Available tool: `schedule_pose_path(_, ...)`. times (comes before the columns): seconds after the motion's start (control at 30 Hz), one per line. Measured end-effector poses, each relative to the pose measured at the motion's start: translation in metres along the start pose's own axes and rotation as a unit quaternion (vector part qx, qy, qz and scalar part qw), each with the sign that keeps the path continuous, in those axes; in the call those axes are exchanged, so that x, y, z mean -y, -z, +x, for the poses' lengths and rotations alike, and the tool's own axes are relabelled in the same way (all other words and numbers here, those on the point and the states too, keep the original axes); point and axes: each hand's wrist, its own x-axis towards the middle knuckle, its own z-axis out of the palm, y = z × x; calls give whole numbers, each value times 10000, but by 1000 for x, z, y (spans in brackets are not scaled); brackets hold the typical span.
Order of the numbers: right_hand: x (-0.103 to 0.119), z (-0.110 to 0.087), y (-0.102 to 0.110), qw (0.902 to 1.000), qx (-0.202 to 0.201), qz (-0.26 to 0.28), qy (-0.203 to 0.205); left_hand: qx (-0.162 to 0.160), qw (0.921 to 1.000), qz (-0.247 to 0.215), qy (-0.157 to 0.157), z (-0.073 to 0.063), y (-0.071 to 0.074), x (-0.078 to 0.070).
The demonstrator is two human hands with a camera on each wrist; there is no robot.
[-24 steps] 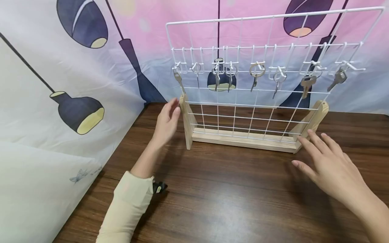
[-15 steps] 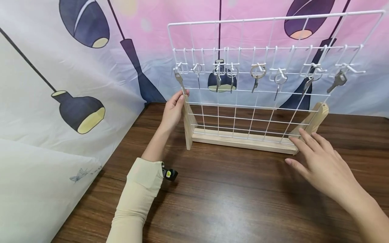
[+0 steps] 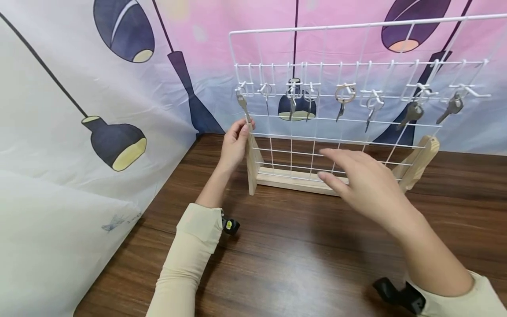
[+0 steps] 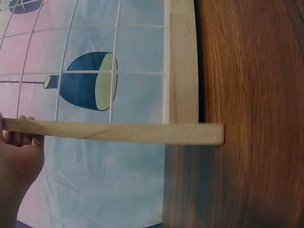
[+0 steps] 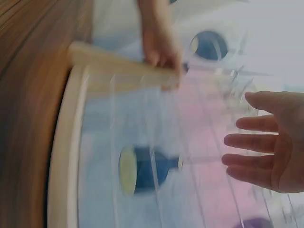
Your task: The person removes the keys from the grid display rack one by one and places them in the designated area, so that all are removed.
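A white wire grid rack stands in a pale wooden stand with a base bar. Several keys on rings hang from its white hooks, among them a key at the far left and a key at the far right. My left hand grips the left wooden upright near its top; the left wrist view shows fingers behind that upright. My right hand hovers in front of the grid's lower part, fingers extended and holding nothing, hiding part of the base. In the right wrist view its fingers are spread.
The rack's right wooden upright is beyond my right hand. A brown wood-grain table lies under everything. Printed cloth with lamp pictures hangs behind and to the left. Black wrist devices, such as the one at my right cuff, sit on both wrists.
My left hand has moved up to the left upright and taken hold of it. My right hand has left the right upright and moved left, in front of the grid.
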Motion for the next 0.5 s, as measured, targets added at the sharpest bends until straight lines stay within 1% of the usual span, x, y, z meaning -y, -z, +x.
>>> schedule_pose_path(0.1,17,23,-7,9980,-203,580,111,-119,9999,-16,-45,-1,-2,1)
schedule_pose_path(0.17,24,39,-16,9928,-422,1109,136,-111,9999,-18,-79,0,-3,2)
schedule_pose_path(0.23,28,54,-26,9832,-662,1696,92,-69,9999,-8,-82,1,-5,3)
schedule_pose_path(0.33,38,75,-39,9674,-1005,2324,-36,-30,10000,-1,-93,2,-6,4)
schedule_pose_path(0.4,47,86,-44,9578,-1233,2593,-112,-65,9999,-7,-124,1,-5,4)
schedule_pose_path(0.5,66,102,-50,9463,-1616,2798,-60,-201,9996,97,-183,-2,0,6)
